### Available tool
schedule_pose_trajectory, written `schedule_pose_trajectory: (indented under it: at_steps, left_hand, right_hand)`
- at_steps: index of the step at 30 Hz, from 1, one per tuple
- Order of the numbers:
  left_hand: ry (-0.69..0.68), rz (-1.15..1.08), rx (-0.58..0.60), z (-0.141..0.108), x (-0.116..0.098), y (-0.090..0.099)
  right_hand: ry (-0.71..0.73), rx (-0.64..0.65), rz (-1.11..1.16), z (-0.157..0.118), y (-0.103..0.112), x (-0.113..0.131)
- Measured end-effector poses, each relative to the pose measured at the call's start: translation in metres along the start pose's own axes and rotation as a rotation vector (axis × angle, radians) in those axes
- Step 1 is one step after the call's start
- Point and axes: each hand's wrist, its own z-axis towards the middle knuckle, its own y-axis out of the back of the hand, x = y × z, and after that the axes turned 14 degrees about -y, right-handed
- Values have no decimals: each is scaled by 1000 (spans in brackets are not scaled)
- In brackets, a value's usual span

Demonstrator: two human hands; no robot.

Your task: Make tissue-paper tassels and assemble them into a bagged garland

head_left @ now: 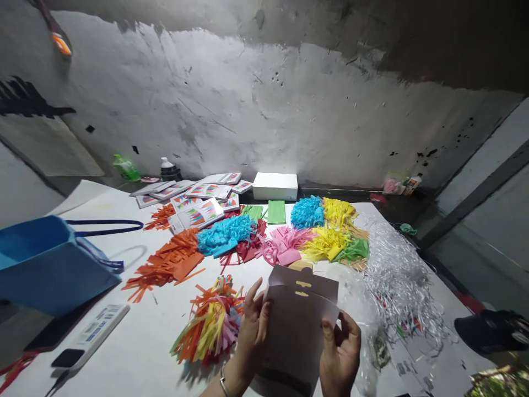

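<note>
A flat grey-brown packet (291, 336) with slotted flaps at its top is held upright between my hands, near the table's front edge. My left hand (253, 325) grips its left edge, thumb on the near face. At the right side, my right hand (341, 347) pinches the packet with thumb and curled fingers. A multicoloured bundle of paper fringe (212, 325) lies just left of my left hand. Behind the packet are pink fringe (287, 245), yellow fringe (326, 242) and green fringe (353, 249).
Printed packets (198, 212) are piled at the back left beside a white box (275, 186). A blue bag (49, 270) and a white power strip (93, 336) are at the left. Silvery shredded strips (397, 281) and clear plastic (359, 303) cover the right side.
</note>
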Motion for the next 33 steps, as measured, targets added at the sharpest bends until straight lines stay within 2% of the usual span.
schedule_pose_trajectory:
  at_steps: [6,8,12,14,16,20,22,24,29,33]
  left_hand:
    - [14,-155,-112,-4,1,-4]
    - [26,-205,-140,-4,-1,-3]
    - [48,-287,-151,-3,-7,-1]
    - [44,-314,-155,-3,-8,-1]
    - [27,-336,-148,-4,-9,0]
    - [-10,-317,-163,-5,-13,-1]
    - [-12,-298,-177,-6,-15,-2]
    - [-1,-292,-182,-6,-16,-2]
    - [40,-272,-185,-10,-11,-1]
    - [32,-250,-189,-9,-10,-1]
  right_hand:
    - [-44,47,36,5,3,9]
    - [-143,99,134,8,3,18]
    - [-428,276,442,11,1,44]
    - [-478,321,506,13,0,51]
    - [-457,288,511,14,-1,51]
    - [-365,99,395,15,-2,37]
    - [-350,51,337,15,-3,30]
    - [-353,56,308,15,-3,28]
    - [-309,161,209,14,-1,34]
    - [-267,158,185,16,3,32]
